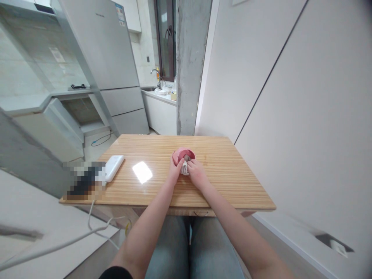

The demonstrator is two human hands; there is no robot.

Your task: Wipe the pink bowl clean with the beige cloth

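Observation:
Both hands meet over the middle of the wooden table (221,170). Between them is a pink, hollow, cup-shaped thing (182,151), its opening facing me; its exact kind is unclear. A small white rolled cloth (184,168) with dark fold lines sits at the near side of that opening. My left hand (175,166) is closed around the left side of the pink thing, its thumb by the roll. My right hand (197,170) has its fingers curled against the roll's right side. Something greyish shows inside the pink opening, too small to name.
A white slab-shaped device (114,167) lies at the table's left, beside a pixelated dark patch (85,181). White cables (95,229) hang off the near left edge. Beyond stand a fridge (101,50), a concrete pillar (190,69) and a sink counter (161,110); a white wall (296,116) rises at right.

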